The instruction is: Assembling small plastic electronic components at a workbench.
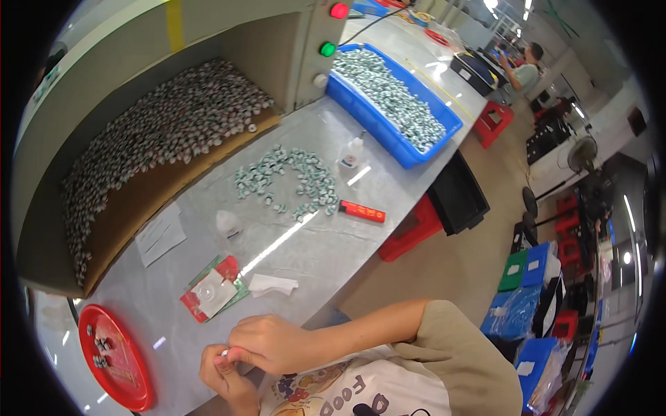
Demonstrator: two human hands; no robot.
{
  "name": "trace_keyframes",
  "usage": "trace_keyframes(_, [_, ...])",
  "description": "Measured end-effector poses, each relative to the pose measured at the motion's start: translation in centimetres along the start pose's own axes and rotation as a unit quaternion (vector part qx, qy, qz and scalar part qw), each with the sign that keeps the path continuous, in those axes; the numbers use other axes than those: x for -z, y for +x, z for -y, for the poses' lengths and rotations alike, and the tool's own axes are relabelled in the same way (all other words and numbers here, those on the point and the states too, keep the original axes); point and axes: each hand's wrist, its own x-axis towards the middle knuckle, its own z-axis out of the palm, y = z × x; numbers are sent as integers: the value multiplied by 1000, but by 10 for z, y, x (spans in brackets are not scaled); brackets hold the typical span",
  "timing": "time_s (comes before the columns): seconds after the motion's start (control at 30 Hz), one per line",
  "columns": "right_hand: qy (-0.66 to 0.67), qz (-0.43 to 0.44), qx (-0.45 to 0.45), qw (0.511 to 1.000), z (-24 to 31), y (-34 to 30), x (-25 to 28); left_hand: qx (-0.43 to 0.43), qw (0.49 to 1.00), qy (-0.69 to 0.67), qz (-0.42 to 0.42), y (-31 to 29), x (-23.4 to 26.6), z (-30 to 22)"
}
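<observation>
My right hand (267,341) and my left hand (223,380) meet at the table's near edge, fingertips pressed together on a small white piece (223,355). The right forearm reaches in from the right, and the left hand lies just below it. Just beyond the hands lie a red and green packet (211,292) with a white round piece on it and a folded white tissue (272,283). A red tray (118,360) holding several small parts sits to the left of the hands.
Small green-white parts (288,182) lie scattered mid-table, with a glue bottle (352,154) and a red oblong box (361,211). Similar parts fill a blue bin (444,132) and a brown chute (139,201). A person sits far right.
</observation>
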Motion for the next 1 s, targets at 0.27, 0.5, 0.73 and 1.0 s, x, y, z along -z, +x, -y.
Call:
trace_keyframes(0.27, [-107, -96, 108, 984, -5, 2, -15, 114, 990, -72, 44, 4, 8, -17])
trace_keyframes(0.5, [-194, -133, 209, 949, -4, 6, -17, 136, 985, -108, 2, 3, 8, -7])
trace_keyframes(0.73, [-252, -124, 259, 924, -6, 6, -14, 162, 982, -95, -10, 4, 10, -8])
trace_keyframes(1.0, [-197, -164, 218, 942, 10, 13, 14, 111, 925, -362, -28, 5, 21, 38])
